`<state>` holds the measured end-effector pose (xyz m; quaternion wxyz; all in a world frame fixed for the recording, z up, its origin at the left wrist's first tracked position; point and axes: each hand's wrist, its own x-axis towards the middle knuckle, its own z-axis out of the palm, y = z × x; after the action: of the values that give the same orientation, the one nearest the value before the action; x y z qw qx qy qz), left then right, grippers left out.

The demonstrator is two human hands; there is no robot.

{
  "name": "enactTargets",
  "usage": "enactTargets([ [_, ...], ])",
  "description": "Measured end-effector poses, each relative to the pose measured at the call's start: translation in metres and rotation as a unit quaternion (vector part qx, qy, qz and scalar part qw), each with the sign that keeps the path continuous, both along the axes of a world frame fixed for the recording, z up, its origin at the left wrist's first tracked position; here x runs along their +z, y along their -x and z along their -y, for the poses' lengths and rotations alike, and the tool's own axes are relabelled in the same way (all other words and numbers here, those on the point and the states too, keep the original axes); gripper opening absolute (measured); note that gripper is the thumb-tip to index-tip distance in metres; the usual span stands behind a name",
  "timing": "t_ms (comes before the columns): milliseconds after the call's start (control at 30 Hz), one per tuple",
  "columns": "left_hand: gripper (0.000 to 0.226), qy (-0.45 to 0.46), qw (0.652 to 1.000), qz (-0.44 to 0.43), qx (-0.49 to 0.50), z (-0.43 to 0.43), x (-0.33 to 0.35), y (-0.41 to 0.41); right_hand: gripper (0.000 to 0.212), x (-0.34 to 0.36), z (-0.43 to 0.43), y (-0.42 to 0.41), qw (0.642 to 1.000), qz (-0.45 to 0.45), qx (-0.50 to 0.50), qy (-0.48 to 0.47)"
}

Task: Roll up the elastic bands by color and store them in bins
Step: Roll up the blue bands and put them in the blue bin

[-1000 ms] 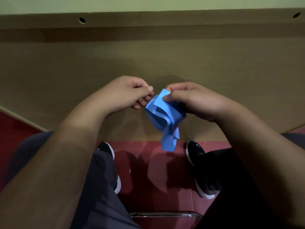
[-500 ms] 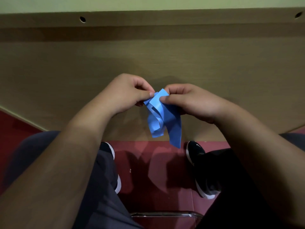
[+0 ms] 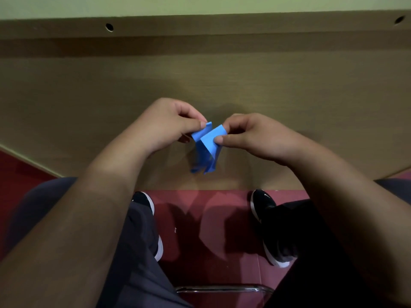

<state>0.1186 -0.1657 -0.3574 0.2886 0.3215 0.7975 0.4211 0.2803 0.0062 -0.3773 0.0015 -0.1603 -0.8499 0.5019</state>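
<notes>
A blue elastic band (image 3: 206, 147) hangs in mid-air between my hands, in front of a brown wooden panel. My left hand (image 3: 169, 127) pinches its upper left end between thumb and forefinger. My right hand (image 3: 251, 136) pinches the other upper end the same way. The rest of the band droops down in folded, blurred loops below my fingers. No bins are in view.
A brown wooden panel (image 3: 289, 90) fills the background, with two round holes near its top. Below are a red floor (image 3: 200, 236), my two black shoes (image 3: 264, 207) and dark trousers. A metal chair bar (image 3: 222, 288) runs along the bottom.
Both hands have risen slightly and drawn apart. The bunched band has opened out, its two ends now held separately and its loose part hanging straighter.
</notes>
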Motion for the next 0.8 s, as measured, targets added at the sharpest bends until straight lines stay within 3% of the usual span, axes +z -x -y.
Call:
enactTargets([
  [233, 0.006, -0.027, 0.997, 0.077, -0.006, 0.000, 0.005, -0.005, 0.009, -0.011, 0.002, 0.004, 0.998, -0.022, -0.010, 0.060],
  [500, 0.007, -0.027, 0.995, 0.096, -0.012, 0.001, 0.003, -0.008, 0.012, -0.016, 0.002, 0.007, 0.994, -0.009, -0.010, 0.109],
  [667, 0.007, -0.021, 0.994, 0.099, -0.027, 0.000, 0.002, -0.010, 0.011, -0.018, 0.002, 0.008, 0.995, 0.002, -0.028, 0.094],
  [800, 0.007, -0.022, 0.994, 0.101, -0.037, 0.000, 0.002, -0.011, 0.022, -0.019, 0.001, 0.009, 0.997, 0.012, -0.036, 0.067],
])
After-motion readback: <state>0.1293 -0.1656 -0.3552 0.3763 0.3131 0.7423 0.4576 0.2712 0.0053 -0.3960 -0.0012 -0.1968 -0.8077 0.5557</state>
